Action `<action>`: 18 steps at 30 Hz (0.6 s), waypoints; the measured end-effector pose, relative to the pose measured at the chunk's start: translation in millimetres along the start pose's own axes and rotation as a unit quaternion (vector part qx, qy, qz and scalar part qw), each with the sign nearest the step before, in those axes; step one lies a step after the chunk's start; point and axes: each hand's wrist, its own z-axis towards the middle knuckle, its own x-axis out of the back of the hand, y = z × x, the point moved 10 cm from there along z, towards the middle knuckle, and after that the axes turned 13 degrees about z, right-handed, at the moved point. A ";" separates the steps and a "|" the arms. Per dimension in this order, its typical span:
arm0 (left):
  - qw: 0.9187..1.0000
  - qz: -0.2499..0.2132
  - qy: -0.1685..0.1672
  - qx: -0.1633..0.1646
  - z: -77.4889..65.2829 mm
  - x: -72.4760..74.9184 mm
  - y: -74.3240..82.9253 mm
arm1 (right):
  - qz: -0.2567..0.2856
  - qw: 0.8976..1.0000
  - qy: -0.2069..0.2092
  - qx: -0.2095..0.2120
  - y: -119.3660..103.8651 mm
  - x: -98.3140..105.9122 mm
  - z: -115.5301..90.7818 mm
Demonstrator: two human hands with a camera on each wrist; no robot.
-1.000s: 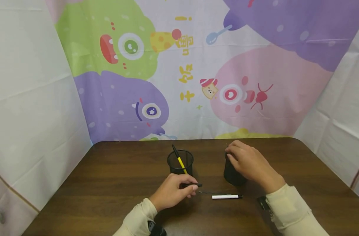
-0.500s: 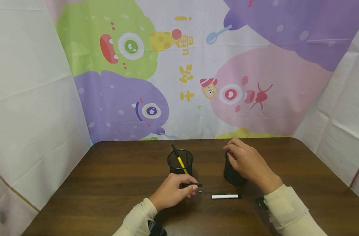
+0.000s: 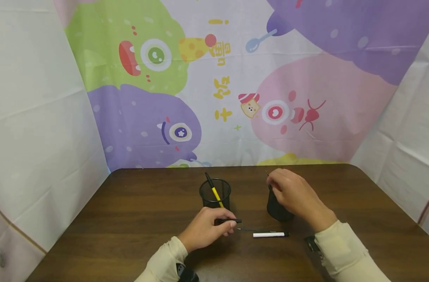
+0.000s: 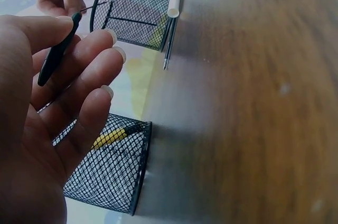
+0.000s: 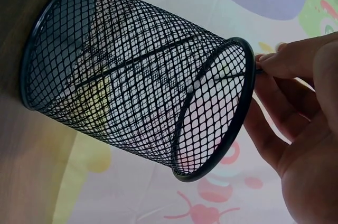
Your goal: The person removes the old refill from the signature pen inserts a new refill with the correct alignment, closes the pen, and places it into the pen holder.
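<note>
In the head view my left hand [image 3: 209,226] pinches a short black pen [image 4: 57,54] between thumb and forefinger; its other fingers are loosely bent. My right hand [image 3: 295,194] is at the mouth of the right black mesh pen cup [image 5: 137,71]. Its thumb and forefinger pinch a thin dark rod [image 5: 232,77] that looks like a pen refill, seen across the cup's opening. Just beyond the left hand stands another mesh pen cup [image 3: 216,202], with a yellow and black pen [image 3: 216,192] leaning in it.
A white marker [image 3: 269,235] with a black end lies on the brown wooden table [image 3: 147,211] between the hands. Beside it lies a thin pen refill [image 4: 167,55] with a metal tip. A cartoon-printed cloth [image 3: 228,145] hangs behind the table.
My right hand has shifted slightly left at the cup's mouth, and the rod's tip has moved left with it. The left hand and the things on the table have stayed in place.
</note>
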 end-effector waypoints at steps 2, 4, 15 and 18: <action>1.000 0.000 -0.001 0.001 -0.1 0.3 0.2 | -0.002 1.000 -0.003 -0.012 0.9 -0.6 0.1; 1.000 0.002 -0.001 0.001 -0.2 0.5 0.5 | -0.005 1.000 -0.005 -0.021 1.5 -1.3 0.2; 1.000 -0.002 -0.001 -0.007 -0.1 0.7 3.0 | -0.021 0.999 -0.026 -0.029 0.3 -6.2 0.3; 1.000 0.000 0.000 -0.007 -0.2 1.3 2.9 | -0.024 0.999 -0.029 -0.022 -1.2 -7.1 0.6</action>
